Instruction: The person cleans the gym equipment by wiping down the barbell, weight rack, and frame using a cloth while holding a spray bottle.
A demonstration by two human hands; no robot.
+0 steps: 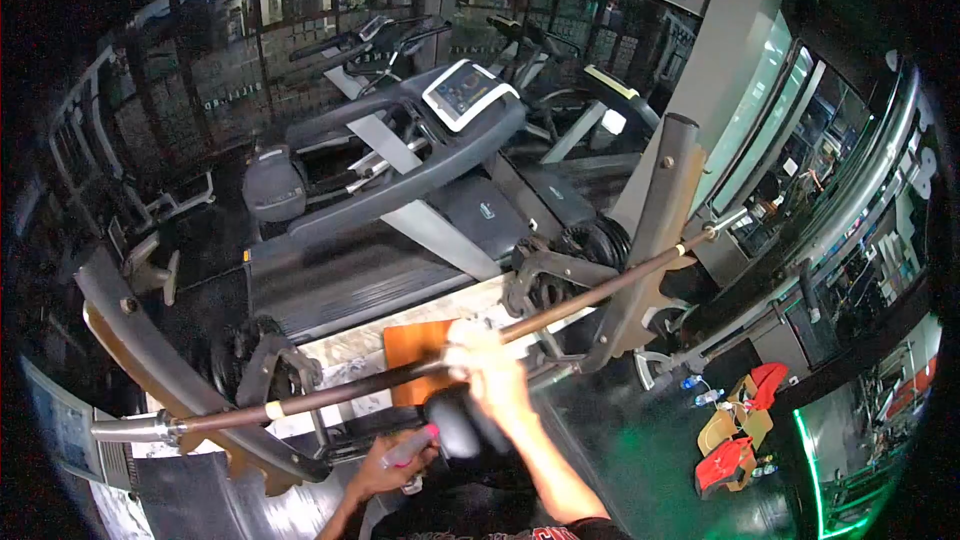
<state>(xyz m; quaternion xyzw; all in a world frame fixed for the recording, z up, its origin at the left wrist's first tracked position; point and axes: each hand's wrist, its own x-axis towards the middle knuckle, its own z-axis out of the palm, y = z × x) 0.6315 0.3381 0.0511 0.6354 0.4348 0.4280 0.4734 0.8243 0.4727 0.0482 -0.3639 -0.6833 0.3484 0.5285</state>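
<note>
A long barbell (585, 298) lies slantwise across the view, resting on the notched uprights of a rack. Around its middle my right hand (495, 385) is closed with a white cloth (475, 340), pressed to the bar; hand and cloth are blurred. Lower down, my left hand (385, 465) grips a small translucent bottle (405, 448) with a pink top, below the bar. Just beside it, under my right forearm, is a shiny black rounded pad (465, 430), which looks like a bench end. An orange-brown board (415, 340) shows behind the bar.
Rack uprights stand left (150, 340) and right (650, 230), with black weight plates (590, 245) beside them. A treadmill (400, 210) is beyond the bar. On the right floor lie red and tan items (735, 435) and plastic bottles (708, 397). Mirrors line the right side.
</note>
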